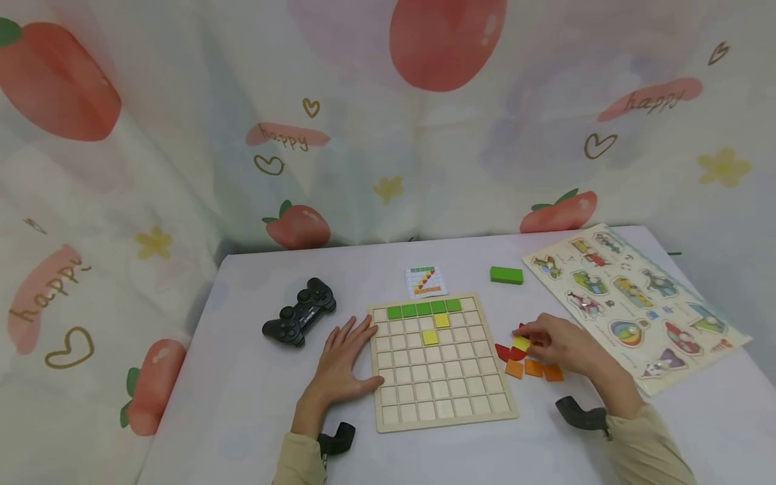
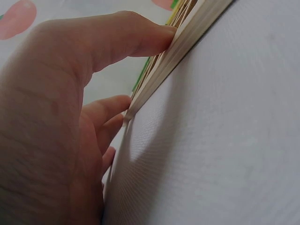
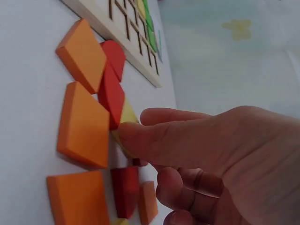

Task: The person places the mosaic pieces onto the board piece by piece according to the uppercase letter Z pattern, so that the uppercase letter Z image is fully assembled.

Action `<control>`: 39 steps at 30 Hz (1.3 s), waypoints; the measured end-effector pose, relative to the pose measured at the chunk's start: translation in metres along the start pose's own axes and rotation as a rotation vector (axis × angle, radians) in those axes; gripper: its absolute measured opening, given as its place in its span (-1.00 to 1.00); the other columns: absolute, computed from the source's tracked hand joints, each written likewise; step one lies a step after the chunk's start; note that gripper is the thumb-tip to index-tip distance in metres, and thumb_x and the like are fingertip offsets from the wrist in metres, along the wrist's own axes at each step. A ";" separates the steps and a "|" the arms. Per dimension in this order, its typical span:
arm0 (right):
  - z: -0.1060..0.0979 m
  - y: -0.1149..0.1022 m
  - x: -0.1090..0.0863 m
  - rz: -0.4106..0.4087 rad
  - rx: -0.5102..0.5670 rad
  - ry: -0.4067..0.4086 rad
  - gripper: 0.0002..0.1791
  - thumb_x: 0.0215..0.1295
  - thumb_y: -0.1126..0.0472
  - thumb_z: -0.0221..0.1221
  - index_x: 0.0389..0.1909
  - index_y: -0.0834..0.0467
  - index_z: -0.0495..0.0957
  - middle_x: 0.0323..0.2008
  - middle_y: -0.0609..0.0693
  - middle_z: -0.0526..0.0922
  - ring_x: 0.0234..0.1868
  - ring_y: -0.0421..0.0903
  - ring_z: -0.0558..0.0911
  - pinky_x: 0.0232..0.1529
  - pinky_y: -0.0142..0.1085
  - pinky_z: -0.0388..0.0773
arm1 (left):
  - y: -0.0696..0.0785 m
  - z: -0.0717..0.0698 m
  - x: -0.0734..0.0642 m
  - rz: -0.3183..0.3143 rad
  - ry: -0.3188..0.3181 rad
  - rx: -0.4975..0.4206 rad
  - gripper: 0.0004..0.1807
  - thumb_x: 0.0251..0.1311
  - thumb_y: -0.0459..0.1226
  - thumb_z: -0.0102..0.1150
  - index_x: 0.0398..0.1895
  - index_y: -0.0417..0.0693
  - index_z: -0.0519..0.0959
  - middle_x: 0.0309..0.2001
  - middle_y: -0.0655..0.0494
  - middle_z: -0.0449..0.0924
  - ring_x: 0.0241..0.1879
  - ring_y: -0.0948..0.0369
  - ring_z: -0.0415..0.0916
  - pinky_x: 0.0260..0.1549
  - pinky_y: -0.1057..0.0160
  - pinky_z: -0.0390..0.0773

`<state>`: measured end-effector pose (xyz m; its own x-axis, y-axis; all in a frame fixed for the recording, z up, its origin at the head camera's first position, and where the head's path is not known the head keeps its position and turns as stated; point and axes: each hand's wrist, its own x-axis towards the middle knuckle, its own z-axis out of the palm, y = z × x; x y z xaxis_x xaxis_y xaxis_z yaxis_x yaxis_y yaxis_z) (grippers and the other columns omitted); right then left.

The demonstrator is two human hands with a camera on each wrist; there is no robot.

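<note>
Clerk: Head view. Left hand (image 1: 342, 370)?

Inspector: Forearm enters from the near side. The hand lies at the left side of the grid board (image 1: 448, 426), fingers extended away from the person, thumb angled in to the board. Grip apart.

Clerk: Right hand (image 1: 560, 343)?

Inspector: Forearm slants in from the lower right. The hand points left, fingertips lowered over loose pieces. Grip together on a yellow tile (image 1: 521, 344), which sits right of the board, among red pieces (image 1: 502, 352) and just beyond the orange squares (image 1: 533, 367). All of it is on the white surface (image 1: 242, 417).

Clerk: Left wrist view?

Inspector: Thumb stretched across, its tip touching the board's rim. The forefinger reaches the same edge farther along; the other fingers extend below it. A wide gap separates thumb and forefinger.

Clerk: Right wrist view?

Inspector: Thumb nearly straight, its tip on the yellow tile; forefinger alongside, beyond it. Remaining fingers curl beneath. The grip is clamped on that tile, which is partly hidden by the thumb. A red piece lies right against it; orange squares lie nearer the camera.
</note>
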<state>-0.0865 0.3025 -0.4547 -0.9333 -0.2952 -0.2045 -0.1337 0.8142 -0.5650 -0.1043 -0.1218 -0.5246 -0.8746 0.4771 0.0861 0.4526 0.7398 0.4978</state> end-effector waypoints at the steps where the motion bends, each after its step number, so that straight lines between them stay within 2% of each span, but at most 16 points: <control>1: 0.001 0.000 0.001 -0.004 0.001 -0.005 -0.67 0.15 0.29 0.33 -0.02 0.18 0.69 -0.38 -0.08 0.44 -0.35 -0.10 0.38 -0.45 -0.38 0.35 | 0.000 0.000 0.000 0.000 0.000 0.003 0.03 -0.10 0.23 0.22 0.51 0.10 0.22 0.55 0.23 0.01 0.55 0.09 -0.20 0.46 -0.10 -0.19; 6: 0.002 0.002 0.003 0.014 -0.017 -0.002 -0.71 0.15 0.25 0.37 -0.08 0.15 0.70 -0.36 -0.07 0.45 -0.33 -0.09 0.39 -0.43 -0.36 0.37 | -0.001 0.002 -0.001 0.001 0.004 0.006 0.03 -0.09 0.23 0.23 0.51 0.12 0.21 0.56 0.25 0.00 0.55 0.10 -0.20 0.46 -0.09 -0.20; 13: 0.000 0.009 0.002 0.025 -0.036 0.057 -0.72 0.07 0.13 0.45 -0.22 0.09 0.64 -0.31 -0.05 0.46 -0.28 -0.08 0.42 -0.38 -0.34 0.42 | 0.000 0.002 0.001 0.008 0.016 -0.007 0.02 -0.09 0.23 0.22 0.51 0.11 0.23 0.55 0.23 0.01 0.55 0.09 -0.19 0.46 -0.10 -0.19; 17: 0.000 0.010 0.000 -0.015 -0.038 0.094 -0.80 0.10 0.18 0.43 -0.27 0.06 0.63 -0.37 -0.12 0.49 -0.35 -0.14 0.41 -0.44 -0.39 0.39 | 0.002 0.000 0.002 0.009 0.011 -0.015 0.01 -0.08 0.23 0.22 0.51 0.11 0.22 0.55 0.22 0.02 0.55 0.08 -0.19 0.46 -0.11 -0.20; 21: 0.000 0.001 -0.001 -0.086 0.002 0.207 -0.88 0.13 0.28 0.40 -0.33 0.07 0.66 -0.43 -0.17 0.53 -0.45 -0.20 0.40 -0.51 -0.42 0.38 | 0.004 0.000 0.003 0.025 0.022 -0.029 0.01 -0.09 0.20 0.24 0.49 0.07 0.25 0.54 0.17 0.05 0.54 0.03 -0.15 0.44 -0.16 -0.16; 24: 0.013 -0.020 0.009 -0.170 0.096 0.282 -0.89 0.13 0.32 0.39 -0.35 0.10 0.68 -0.42 -0.16 0.58 -0.50 -0.24 0.42 -0.53 -0.43 0.41 | 0.004 -0.001 0.003 0.036 0.031 -0.033 0.00 -0.11 0.18 0.26 0.48 0.04 0.27 0.54 0.13 0.08 0.53 -0.01 -0.12 0.43 -0.20 -0.13; 26: 0.029 -0.039 0.021 -0.237 0.163 0.271 -0.90 0.14 0.33 0.38 -0.35 0.10 0.68 -0.40 -0.16 0.60 -0.50 -0.26 0.44 -0.51 -0.42 0.43 | 0.003 -0.001 0.002 0.036 0.030 -0.032 0.01 -0.11 0.18 0.27 0.48 0.03 0.27 0.54 0.12 0.08 0.53 -0.02 -0.11 0.43 -0.20 -0.12; 29: 0.057 -0.068 0.041 -0.314 0.223 0.195 -0.92 0.16 0.32 0.37 -0.34 0.09 0.69 -0.38 -0.17 0.62 -0.48 -0.28 0.45 -0.48 -0.42 0.45 | 0.001 -0.001 0.001 0.033 0.028 -0.018 0.01 -0.11 0.19 0.26 0.48 0.04 0.27 0.54 0.13 0.08 0.53 -0.01 -0.11 0.43 -0.19 -0.11; 31: 0.073 -0.085 0.053 -0.333 0.226 0.166 -0.92 0.17 0.30 0.37 -0.34 0.08 0.70 -0.39 -0.19 0.61 -0.48 -0.29 0.44 -0.46 -0.42 0.44 | 0.000 -0.003 0.001 0.030 0.023 -0.013 0.01 -0.11 0.19 0.26 0.48 0.04 0.26 0.54 0.14 0.07 0.53 0.00 -0.12 0.43 -0.18 -0.12; 34: 0.090 -0.100 0.065 -0.330 0.204 0.175 -0.94 0.17 0.29 0.37 -0.35 0.08 0.71 -0.42 -0.21 0.59 -0.50 -0.31 0.40 -0.48 -0.42 0.41 | -0.001 -0.004 0.001 0.017 0.013 -0.008 0.02 -0.10 0.20 0.25 0.50 0.06 0.24 0.55 0.18 0.03 0.54 0.03 -0.15 0.45 -0.15 -0.15; 39: 0.104 -0.106 0.071 -0.346 0.137 0.201 -0.93 0.21 0.19 0.36 -0.36 0.12 0.71 -0.40 -0.19 0.53 -0.49 -0.34 0.38 -0.48 -0.43 0.40 | -0.001 -0.002 0.000 0.000 -0.003 -0.007 0.03 -0.09 0.23 0.23 0.52 0.10 0.21 0.56 0.23 -0.01 0.55 0.06 -0.18 0.45 -0.12 -0.19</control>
<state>-0.1037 0.1431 -0.4918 -0.8895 -0.4249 0.1682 -0.4176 0.6062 -0.6769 -0.1052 -0.1231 -0.5233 -0.8742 0.4782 0.0837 0.4512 0.7368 0.5035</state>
